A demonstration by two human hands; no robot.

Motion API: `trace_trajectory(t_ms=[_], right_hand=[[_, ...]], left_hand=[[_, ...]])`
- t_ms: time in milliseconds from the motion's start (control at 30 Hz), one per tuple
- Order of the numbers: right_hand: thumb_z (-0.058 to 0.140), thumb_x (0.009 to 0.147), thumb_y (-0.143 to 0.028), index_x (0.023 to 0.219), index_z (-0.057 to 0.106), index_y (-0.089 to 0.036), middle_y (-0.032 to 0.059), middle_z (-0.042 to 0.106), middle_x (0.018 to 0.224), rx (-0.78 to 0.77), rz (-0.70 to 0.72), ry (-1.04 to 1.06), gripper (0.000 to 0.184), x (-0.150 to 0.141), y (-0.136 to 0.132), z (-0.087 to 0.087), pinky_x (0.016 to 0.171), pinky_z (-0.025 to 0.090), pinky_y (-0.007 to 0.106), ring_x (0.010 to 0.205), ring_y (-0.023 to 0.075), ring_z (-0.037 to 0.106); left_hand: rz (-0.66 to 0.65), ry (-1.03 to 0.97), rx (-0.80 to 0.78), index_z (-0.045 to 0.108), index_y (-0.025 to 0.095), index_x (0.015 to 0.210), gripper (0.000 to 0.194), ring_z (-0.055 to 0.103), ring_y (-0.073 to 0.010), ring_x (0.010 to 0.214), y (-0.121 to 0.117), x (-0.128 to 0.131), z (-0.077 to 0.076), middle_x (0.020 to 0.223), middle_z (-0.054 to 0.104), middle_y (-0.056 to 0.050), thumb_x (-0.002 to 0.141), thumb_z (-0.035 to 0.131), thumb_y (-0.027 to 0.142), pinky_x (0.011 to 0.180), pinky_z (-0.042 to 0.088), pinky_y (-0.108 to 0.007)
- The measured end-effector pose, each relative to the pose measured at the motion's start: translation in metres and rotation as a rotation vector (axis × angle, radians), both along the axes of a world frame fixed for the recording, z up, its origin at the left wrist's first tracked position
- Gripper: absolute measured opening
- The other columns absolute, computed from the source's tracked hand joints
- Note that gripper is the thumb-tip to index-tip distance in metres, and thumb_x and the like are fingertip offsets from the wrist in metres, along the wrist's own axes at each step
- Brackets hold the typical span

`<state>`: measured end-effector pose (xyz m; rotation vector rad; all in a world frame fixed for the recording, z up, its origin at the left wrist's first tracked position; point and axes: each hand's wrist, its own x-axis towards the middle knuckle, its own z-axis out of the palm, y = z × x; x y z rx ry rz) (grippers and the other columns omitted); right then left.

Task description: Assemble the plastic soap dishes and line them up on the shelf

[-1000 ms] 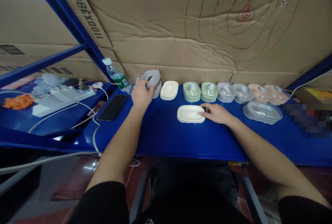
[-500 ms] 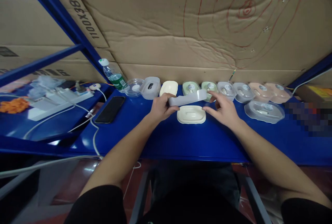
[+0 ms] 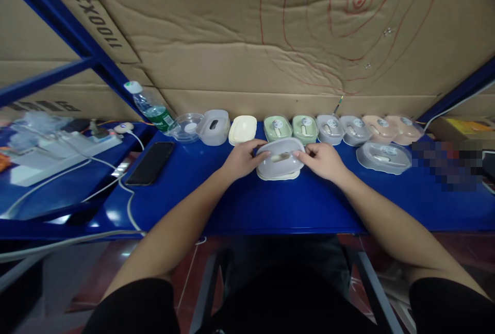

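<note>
A translucent lid (image 3: 280,154) sits on top of a cream soap-box base (image 3: 279,174) in the middle of the blue bench (image 3: 247,205). My left hand (image 3: 242,158) grips the lid's left end, fingers curled on it. My right hand (image 3: 322,159) holds its right end the same way. Behind them runs a row of boxes along the cardboard wall: a cream base (image 3: 242,130), two green closed boxes (image 3: 277,127), grey ones (image 3: 328,129) and pink ones (image 3: 390,128). A stack of translucent lids (image 3: 213,127) stands at the left of the row.
A black phone (image 3: 150,162) lies left of my hands. A water bottle (image 3: 150,105) leans by the blue frame post. A clear round lid (image 3: 186,128) lies beside it. White cables and a power strip (image 3: 62,151) cover the left shelf. Another lidded grey box (image 3: 383,156) sits right.
My left hand took a translucent lid from the stack at left and carried it right. Both hands then lowered it onto the cream base.
</note>
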<state>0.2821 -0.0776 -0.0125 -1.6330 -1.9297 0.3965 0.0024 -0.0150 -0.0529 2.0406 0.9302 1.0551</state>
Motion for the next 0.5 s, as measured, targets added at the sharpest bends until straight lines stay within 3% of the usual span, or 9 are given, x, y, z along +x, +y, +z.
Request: trace_trajectory(t_ms=[67, 200, 333, 500], right_hand=[[0.052, 0.096, -0.077, 0.06, 0.052, -0.024, 0.0033, 0.058, 0.06, -0.108, 0.022, -0.092, 0.064, 0.001, 0.003, 0.0, 0.06, 0.033, 0.033, 0.063, 0.0187, 0.055], [0.05, 0.101, -0.073, 0.065, 0.065, -0.022, 0.0085, 0.069, 0.07, -0.296, 0.058, -0.294, 0.063, 0.002, 0.009, 0.0, 0.063, 0.037, 0.034, 0.074, 0.0253, 0.066], [0.043, 0.102, -0.075, 0.07, 0.071, -0.023, 0.012, 0.078, 0.085, -0.364, 0.082, -0.412, 0.067, -0.001, 0.011, -0.003, 0.065, 0.041, 0.035, 0.087, 0.0305, 0.073], [0.04, 0.103, -0.078, 0.071, 0.074, -0.022, 0.0125, 0.08, 0.087, -0.381, 0.098, -0.437, 0.073, -0.003, 0.013, -0.009, 0.066, 0.045, 0.037, 0.09, 0.0325, 0.076]], left_hand=[[0.022, 0.099, 0.021, 0.079, 0.02, 0.119, 0.043, 0.069, -0.0166, 0.072, 0.002, 0.0, -0.001, 0.099, 0.082, -0.006, 0.095, 0.072, 0.056, 0.066, 0.055, -0.03], [0.016, 0.114, -0.07, 0.085, 0.022, 0.109, 0.036, 0.076, -0.0222, 0.087, 0.005, 0.002, -0.005, 0.106, 0.085, -0.006, 0.094, 0.071, 0.052, 0.076, 0.059, -0.033], [0.025, 0.193, -0.104, 0.087, 0.022, 0.1, 0.034, 0.074, -0.0213, 0.081, 0.009, 0.003, -0.009, 0.099, 0.085, -0.005, 0.096, 0.067, 0.049, 0.071, 0.056, -0.032], [0.032, 0.285, -0.038, 0.087, 0.024, 0.097, 0.033, 0.074, -0.0225, 0.083, 0.016, 0.002, -0.013, 0.098, 0.085, -0.005, 0.099, 0.062, 0.045, 0.074, 0.056, -0.034]])
